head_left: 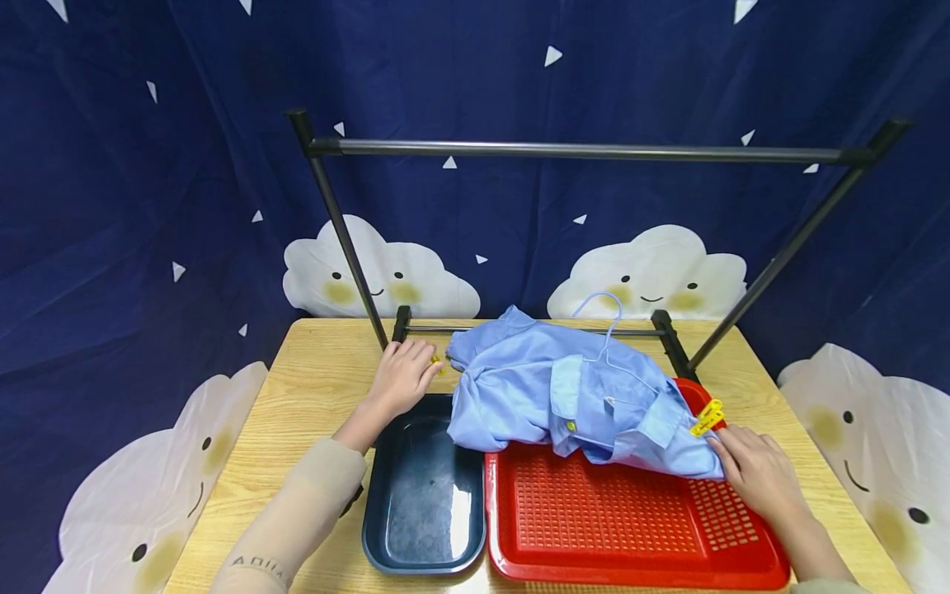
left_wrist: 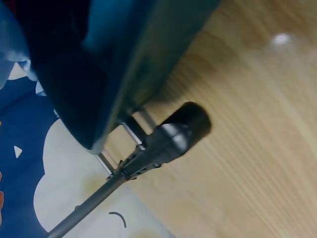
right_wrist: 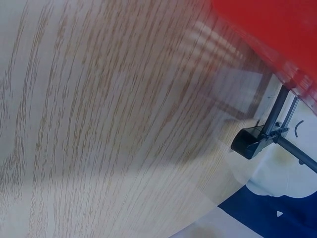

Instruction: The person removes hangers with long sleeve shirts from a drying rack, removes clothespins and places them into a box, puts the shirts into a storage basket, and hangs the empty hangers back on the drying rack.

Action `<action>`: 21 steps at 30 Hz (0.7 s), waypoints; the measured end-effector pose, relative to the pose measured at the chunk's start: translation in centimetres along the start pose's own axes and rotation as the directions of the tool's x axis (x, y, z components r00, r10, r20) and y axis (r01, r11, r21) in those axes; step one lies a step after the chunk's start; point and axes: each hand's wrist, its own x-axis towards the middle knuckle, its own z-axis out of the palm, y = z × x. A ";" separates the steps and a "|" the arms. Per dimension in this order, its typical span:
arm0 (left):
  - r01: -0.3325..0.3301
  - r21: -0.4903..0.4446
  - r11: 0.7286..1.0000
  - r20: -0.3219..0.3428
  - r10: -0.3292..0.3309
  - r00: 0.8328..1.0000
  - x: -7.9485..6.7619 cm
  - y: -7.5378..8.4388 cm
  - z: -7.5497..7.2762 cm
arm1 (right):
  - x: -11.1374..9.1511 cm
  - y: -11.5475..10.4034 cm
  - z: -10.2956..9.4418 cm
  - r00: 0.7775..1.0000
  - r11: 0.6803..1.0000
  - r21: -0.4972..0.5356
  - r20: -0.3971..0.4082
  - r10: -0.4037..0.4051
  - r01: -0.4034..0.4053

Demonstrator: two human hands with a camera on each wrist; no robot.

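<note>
A light blue shirt (head_left: 512, 388) on a pale blue hanger (head_left: 616, 318) lies bunched across the red basket (head_left: 638, 569) and the back corner of a dark tray (head_left: 430, 487). My left hand (head_left: 401, 379) pinches a small yellow clothespin (head_left: 437, 360) just left of the shirt, its tip partly hidden by fingers. My right hand (head_left: 764, 474) grips the shirt's right end, beside a second yellow clothespin (head_left: 708, 417) on that end. Neither wrist view shows a hand. The dark tray's side (left_wrist: 148, 54) fills the upper left wrist view, and the basket's side (right_wrist: 277, 29) the right one.
Behind the shirt a black metal rack stands on the wooden table (head_left: 319, 363), its bar (head_left: 594, 151) high across the back. The rack's feet (head_left: 671, 342) rest near the table's rear edge. A dark blue curtain (head_left: 475, 74) with clouds hangs behind.
</note>
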 end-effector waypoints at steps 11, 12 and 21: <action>-0.024 0.055 0.998 0.084 0.019 0.996 -2.5 -0.1 0.9 | 0.1 -0.1 -0.2 1.000 1.000 0.001 0.021 0.012 -0.012; -0.030 0.056 0.998 0.083 0.026 0.996 -2.7 -0.1 1.0 | 0.1 -0.1 -0.2 1.000 1.000 0.003 0.022 0.013 -0.013; -0.142 0.062 0.988 0.065 0.138 0.988 -4.3 0.0 2.4 | -0.1 0.0 0.0 1.000 1.000 0.005 -0.009 -0.001 0.001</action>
